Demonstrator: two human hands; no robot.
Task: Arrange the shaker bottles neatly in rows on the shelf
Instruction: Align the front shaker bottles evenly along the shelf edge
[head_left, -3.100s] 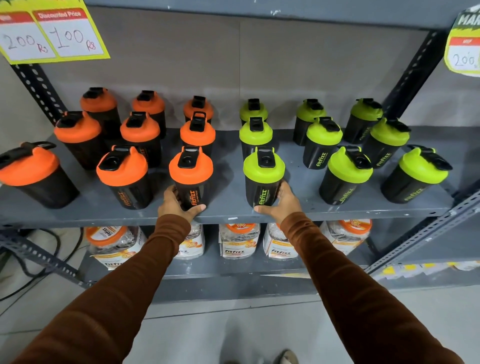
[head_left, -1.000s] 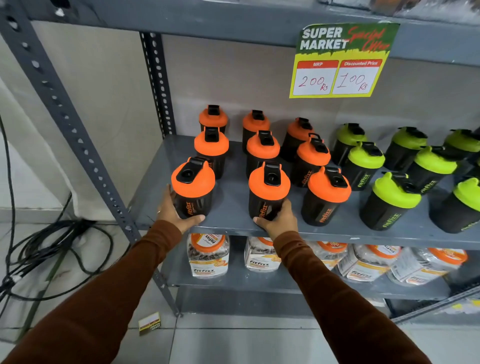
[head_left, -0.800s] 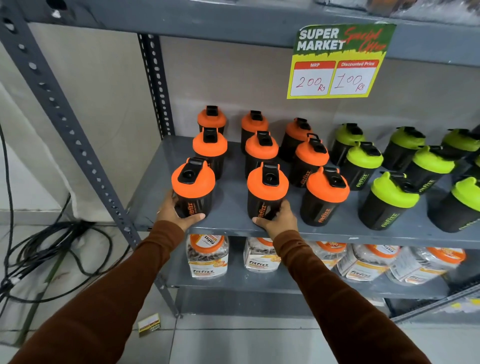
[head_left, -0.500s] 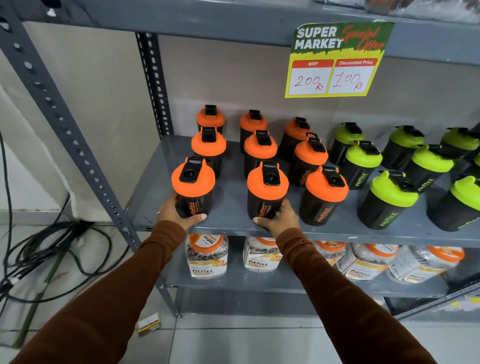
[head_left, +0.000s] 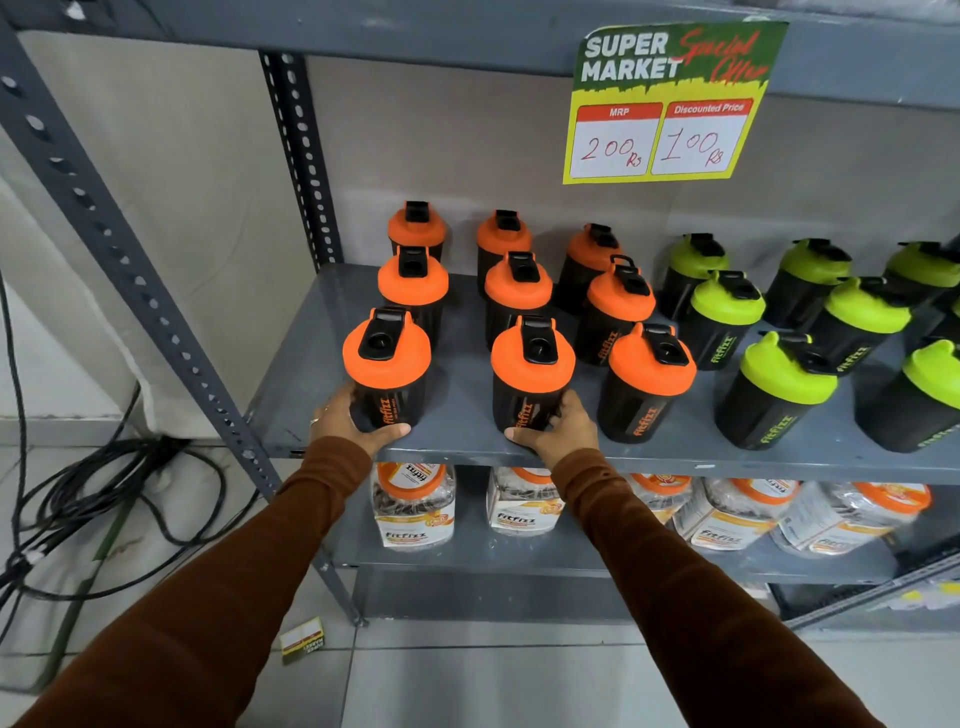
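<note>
Black shaker bottles with orange lids stand in rows on the left part of the grey shelf (head_left: 467, 421); green-lidded ones (head_left: 779, 389) fill the right part. My left hand (head_left: 348, 421) grips the base of the front-left orange bottle (head_left: 387, 369). My right hand (head_left: 558, 428) grips the base of the front-middle orange bottle (head_left: 530, 374). Both bottles stand upright on the shelf near its front edge. A third front-row orange bottle (head_left: 649, 384) stands just right of my right hand, leaning slightly.
A perforated grey upright (head_left: 130, 270) frames the shelf's left side. A price sign (head_left: 670, 104) hangs from the shelf above. Clear jars with orange lids (head_left: 413, 501) line the lower shelf. Black cables (head_left: 104, 493) lie on the floor at left.
Three seconds ago my hands held a front orange and a front green bottle further right. Over the last second both hands stay on the two front-left orange bottles; the view barely shifts.
</note>
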